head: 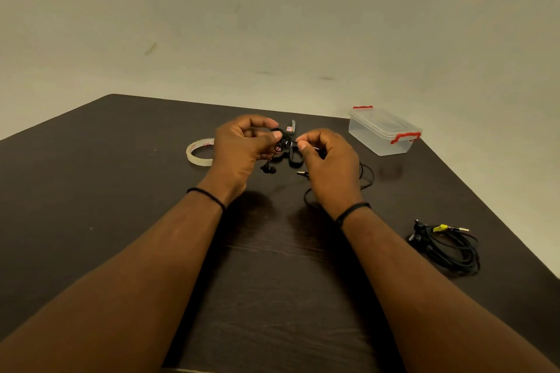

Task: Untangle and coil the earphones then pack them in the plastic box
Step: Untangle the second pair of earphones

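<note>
A tangled knot of black earphones (pixel 283 142) hangs between my two hands above the dark table (pixel 121 191). My left hand (pixel 242 148) pinches the left side of the knot with thumb and fingers. My right hand (pixel 328 160) pinches a strand on the right side. One earbud (pixel 268 169) dangles below the left hand. The jack plug (pixel 302 173) and loose cable (pixel 365 174) trail around the right hand. The clear plastic box (pixel 382 132) with red clips stands closed at the back right.
A roll of clear tape (pixel 198 153) lies left of my hands. Scissors (pixel 293 157) lie partly hidden behind the knot. A second black cable bundle (pixel 447 244) with a yellow tie lies at the right, close to the table edge.
</note>
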